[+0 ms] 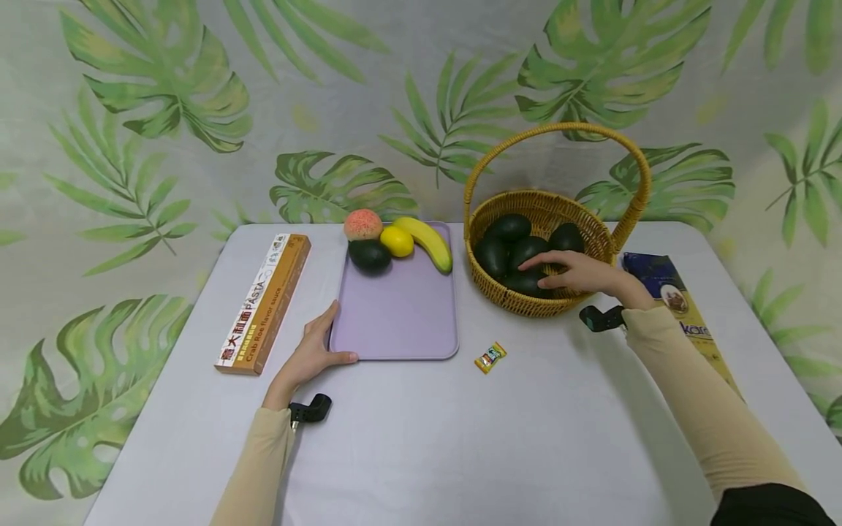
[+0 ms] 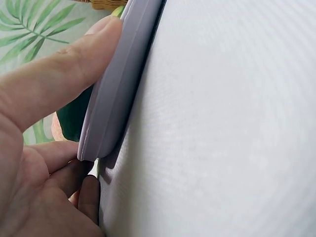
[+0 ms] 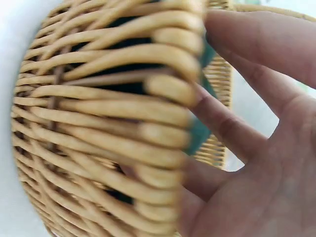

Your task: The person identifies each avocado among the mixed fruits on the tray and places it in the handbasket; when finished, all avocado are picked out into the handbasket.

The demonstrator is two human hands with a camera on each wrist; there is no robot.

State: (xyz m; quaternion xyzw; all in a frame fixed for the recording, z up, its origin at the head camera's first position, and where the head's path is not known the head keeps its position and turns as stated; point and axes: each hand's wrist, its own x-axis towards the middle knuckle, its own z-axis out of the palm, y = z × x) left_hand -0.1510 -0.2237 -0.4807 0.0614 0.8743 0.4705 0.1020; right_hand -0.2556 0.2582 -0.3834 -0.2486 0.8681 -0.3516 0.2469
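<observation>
In the head view, my left hand (image 1: 313, 352) holds the near-left corner of a lilac tray (image 1: 395, 321), its thumb along the near edge and its fingers at the left side. The left wrist view shows the thumb on the tray's rim (image 2: 111, 98). At the tray's far end lie a peach (image 1: 363, 225), a dark green avocado (image 1: 370, 257), a lemon (image 1: 397, 241) and a banana (image 1: 427, 245). My right hand (image 1: 579, 272) reaches into a wicker basket (image 1: 539, 303) with spread fingers over several avocados (image 1: 509, 228). The basket's wall partly hides its fingertips in the right wrist view.
A pasta box (image 1: 263, 307) lies left of the tray. Between tray and basket, towards the front, is a small yellow wrapped candy (image 1: 490, 357). A blue and yellow packet (image 1: 684, 307) lies right of the basket, partly under the right forearm. The basket's tall handle (image 1: 559, 128) arches upward.
</observation>
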